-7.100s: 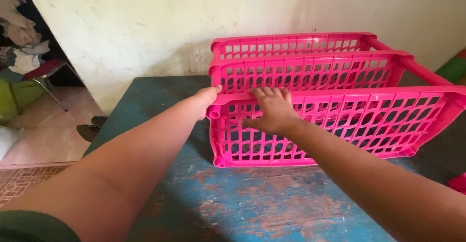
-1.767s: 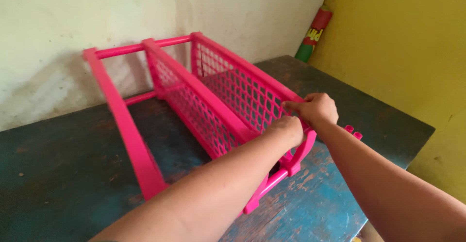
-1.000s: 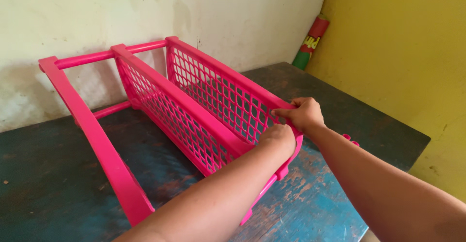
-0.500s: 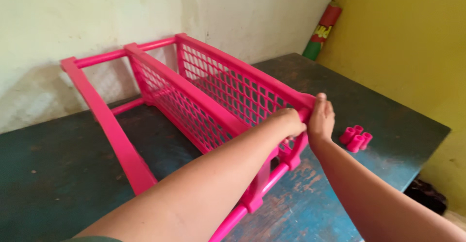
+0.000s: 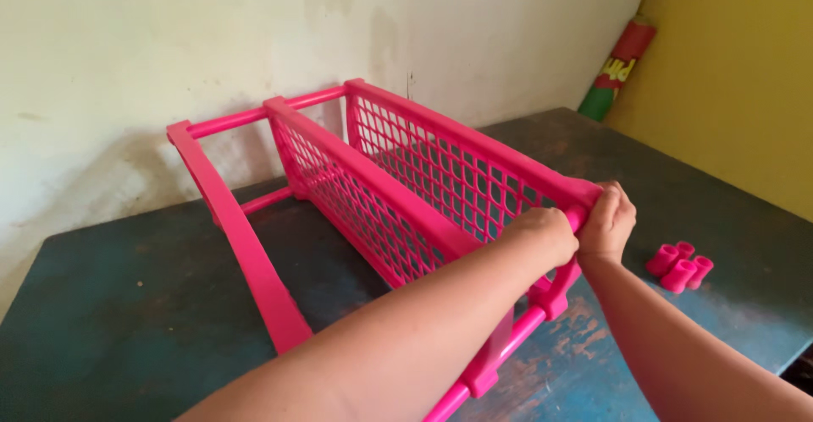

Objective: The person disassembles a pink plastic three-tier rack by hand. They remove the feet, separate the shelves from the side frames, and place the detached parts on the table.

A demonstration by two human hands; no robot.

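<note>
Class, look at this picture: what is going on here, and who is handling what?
A person grips the near end of a pink plastic rack with both bare hands: the left hand and the right hand close side by side on its top corner. The rack, with its lattice panels, rests on a worn blue-green table. A few small pink tube connectors lie on the table to the right.

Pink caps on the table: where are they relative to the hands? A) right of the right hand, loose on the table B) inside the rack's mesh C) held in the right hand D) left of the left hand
A: the caps lie on the table to the right of the right hand, untouched, while both hands grip the rack corner.
</note>
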